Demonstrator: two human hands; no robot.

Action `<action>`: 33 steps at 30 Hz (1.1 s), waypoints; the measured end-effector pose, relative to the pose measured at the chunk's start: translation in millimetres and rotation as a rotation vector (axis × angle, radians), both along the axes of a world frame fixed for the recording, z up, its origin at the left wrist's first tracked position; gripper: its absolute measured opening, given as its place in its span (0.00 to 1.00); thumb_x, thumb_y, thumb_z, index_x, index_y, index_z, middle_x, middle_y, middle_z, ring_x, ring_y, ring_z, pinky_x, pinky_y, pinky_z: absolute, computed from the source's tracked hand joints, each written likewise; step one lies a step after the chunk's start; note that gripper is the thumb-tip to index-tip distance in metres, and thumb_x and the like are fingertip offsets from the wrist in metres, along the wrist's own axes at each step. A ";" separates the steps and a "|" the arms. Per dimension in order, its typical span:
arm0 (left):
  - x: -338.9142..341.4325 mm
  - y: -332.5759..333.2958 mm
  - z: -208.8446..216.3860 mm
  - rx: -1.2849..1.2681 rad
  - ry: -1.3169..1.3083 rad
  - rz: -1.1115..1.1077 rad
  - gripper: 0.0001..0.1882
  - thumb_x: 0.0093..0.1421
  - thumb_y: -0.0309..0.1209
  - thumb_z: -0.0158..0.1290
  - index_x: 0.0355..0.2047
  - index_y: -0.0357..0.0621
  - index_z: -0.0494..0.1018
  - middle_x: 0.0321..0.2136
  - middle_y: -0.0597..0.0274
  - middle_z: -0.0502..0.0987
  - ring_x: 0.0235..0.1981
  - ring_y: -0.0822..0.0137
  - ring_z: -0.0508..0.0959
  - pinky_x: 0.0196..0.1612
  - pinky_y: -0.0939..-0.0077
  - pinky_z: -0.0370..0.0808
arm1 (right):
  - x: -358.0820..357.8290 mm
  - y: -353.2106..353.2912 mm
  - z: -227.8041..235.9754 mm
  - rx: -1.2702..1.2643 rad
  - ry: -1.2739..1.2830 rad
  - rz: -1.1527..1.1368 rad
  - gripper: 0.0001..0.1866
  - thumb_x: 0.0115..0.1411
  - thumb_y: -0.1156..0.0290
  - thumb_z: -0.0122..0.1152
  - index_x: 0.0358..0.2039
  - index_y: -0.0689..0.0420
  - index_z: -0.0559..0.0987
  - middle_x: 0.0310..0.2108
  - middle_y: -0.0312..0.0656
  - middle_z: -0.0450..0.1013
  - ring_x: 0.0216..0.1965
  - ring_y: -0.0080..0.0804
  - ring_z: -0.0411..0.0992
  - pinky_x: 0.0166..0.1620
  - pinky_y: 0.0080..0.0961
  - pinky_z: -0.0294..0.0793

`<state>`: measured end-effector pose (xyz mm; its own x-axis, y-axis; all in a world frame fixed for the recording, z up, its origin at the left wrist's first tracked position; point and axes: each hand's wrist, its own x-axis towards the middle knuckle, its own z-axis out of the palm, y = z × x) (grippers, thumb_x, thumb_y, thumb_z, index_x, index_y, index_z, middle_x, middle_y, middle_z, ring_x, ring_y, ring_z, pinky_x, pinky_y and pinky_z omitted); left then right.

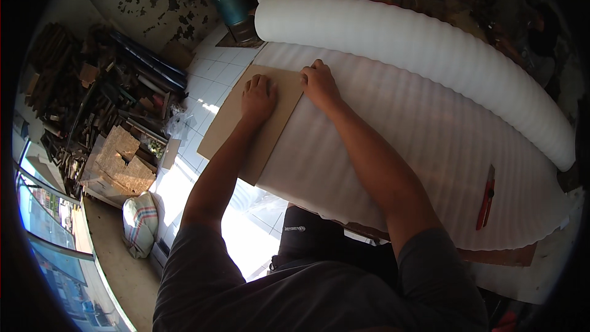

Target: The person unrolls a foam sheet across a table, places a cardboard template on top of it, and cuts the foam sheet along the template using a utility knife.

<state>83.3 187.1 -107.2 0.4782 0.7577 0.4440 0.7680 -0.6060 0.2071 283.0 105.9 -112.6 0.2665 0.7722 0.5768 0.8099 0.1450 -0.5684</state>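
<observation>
In the head view, a flat, brown, four-sided cardboard panel [275, 112] is lying at the left end of a white, rippled, translucent foam sheet [430, 141]. The left hand [258, 95] is resting on top of this panel, palm down, its fingers bent and slightly apart. The right hand [318, 83] is touching the panel's right edge near the far corner, its fingers curling narrowly; whether they are pinching anything cannot be told. Beyond the panel and stretching to its right, a thick white foam roll [405, 40] is lying along the sheet's far side. Well to the right of the panel and nearer the body, a slim red cutter knife [485, 200] is lying on the sheet. Left of the panel, a heap of dark wooden offcuts [80, 86] is leaning by the wall, and a white striped sack [141, 224] is standing nearer the body.
</observation>
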 end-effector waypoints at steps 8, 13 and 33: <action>4.9 -6.1 8.0 -0.044 0.009 0.044 0.24 0.69 0.47 0.51 0.57 0.43 0.70 0.61 0.52 0.72 0.65 0.47 0.68 0.66 0.47 0.66 | 5.6 3.3 -0.1 0.039 0.049 0.038 0.08 0.60 0.73 0.65 0.39 0.60 0.84 0.45 0.53 0.73 0.49 0.53 0.73 0.53 0.45 0.77; 7.6 -9.6 10.0 -0.072 0.006 0.056 0.25 0.69 0.47 0.50 0.58 0.43 0.70 0.62 0.52 0.71 0.66 0.48 0.68 0.67 0.47 0.65 | 6.6 -1.6 -2.1 0.035 0.032 0.041 0.17 0.61 0.72 0.64 0.51 0.61 0.80 0.48 0.54 0.72 0.53 0.53 0.71 0.57 0.45 0.75; 9.3 1.3 8.2 -0.100 0.111 0.084 0.48 0.62 0.70 0.50 0.66 0.41 0.66 0.68 0.49 0.66 0.71 0.46 0.62 0.71 0.45 0.60 | 20.4 -244.1 40.6 -0.420 -0.451 0.166 0.36 0.68 0.51 0.62 0.67 0.62 0.67 0.71 0.55 0.61 0.71 0.55 0.60 0.70 0.46 0.63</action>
